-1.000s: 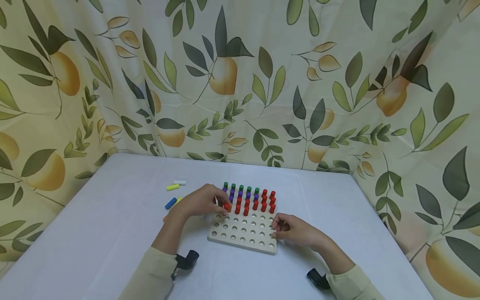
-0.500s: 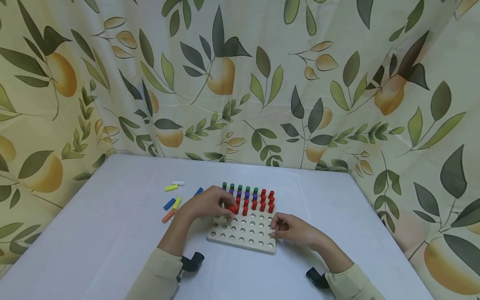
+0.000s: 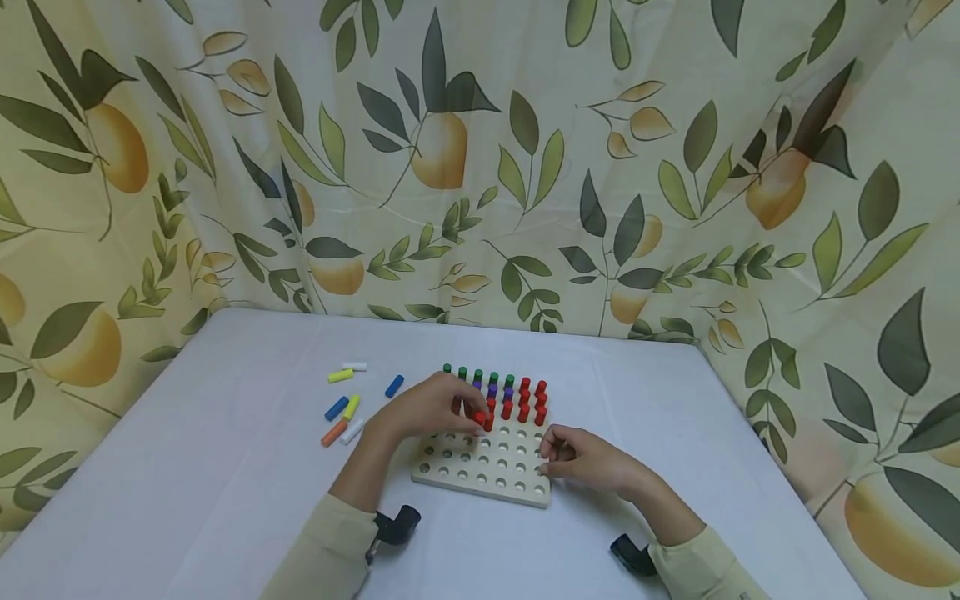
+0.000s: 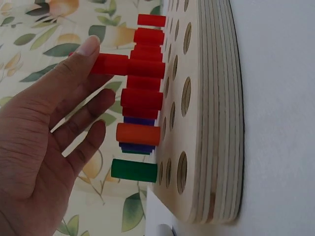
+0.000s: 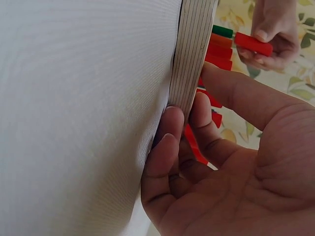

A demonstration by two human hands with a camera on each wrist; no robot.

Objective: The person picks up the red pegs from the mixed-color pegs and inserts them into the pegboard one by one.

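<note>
A wooden pegboard (image 3: 480, 492) lies on the table, its far rows filled with green, purple and red pegs; the near rows show bare holes. Thumb and fingers of my left hand (image 3: 435, 406) pinch a red peg (image 4: 110, 64) above the board, beside the standing red pegs (image 4: 142, 100). An orange peg (image 4: 138, 132) and a green peg (image 4: 134, 170) stand further along in the left wrist view. At the board's right edge, my right hand (image 3: 596, 462) grips the rim (image 5: 189, 64) between thumb and fingers.
Left of the board lie loose pegs: blue (image 3: 336, 408), yellow (image 3: 351, 407), orange (image 3: 334, 432) and white (image 3: 352, 431), with several others further back. A white cloth covers the table (image 3: 225, 467). Behind it hangs a leaf-patterned curtain (image 3: 480, 167).
My left hand has moved rightward over the board with the red peg, uncovering loose pegs on the left. The right hand stays at the board's edge.
</note>
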